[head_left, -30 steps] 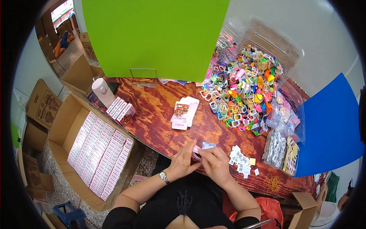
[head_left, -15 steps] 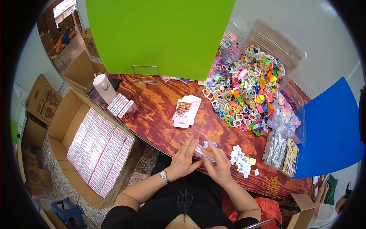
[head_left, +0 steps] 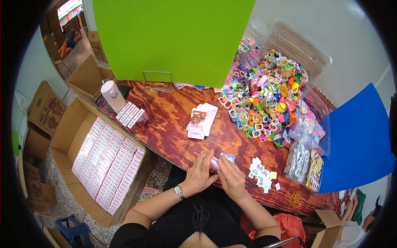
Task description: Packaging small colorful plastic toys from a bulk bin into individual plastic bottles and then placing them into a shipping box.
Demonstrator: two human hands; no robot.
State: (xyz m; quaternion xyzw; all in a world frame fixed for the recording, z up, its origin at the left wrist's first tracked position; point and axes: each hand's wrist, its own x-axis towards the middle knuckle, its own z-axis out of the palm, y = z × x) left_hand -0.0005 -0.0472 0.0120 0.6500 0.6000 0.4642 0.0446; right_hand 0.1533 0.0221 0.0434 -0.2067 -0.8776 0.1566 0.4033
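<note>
1. Far left, an open carton (head_left: 84,202) holds packed boxes (head_left: 108,165) in tight rows, probably to save space.
2. Four more boxes (head_left: 132,118) stand side by side near the table edge, seemingly for easy transfer.
3. My left hand (head_left: 197,172) lies along the near box's left side, fingers together, bracing it, I judge.
4. Beyond my hands, flat pink-and-white cartons (head_left: 202,124) overlap, within easy reach.
5. The pink box (head_left: 214,163) sits between my hands at the table's near edge, mostly covered.
6. My right hand (head_left: 232,178) closes from the other side, so the hold is narrow; a small card (head_left: 228,157) lies just beyond.
7. White slips (head_left: 260,173) are heaped rightward, handy for that hand.
8. Half a second ago my right fingers were spread; now they are together against the box.
</note>
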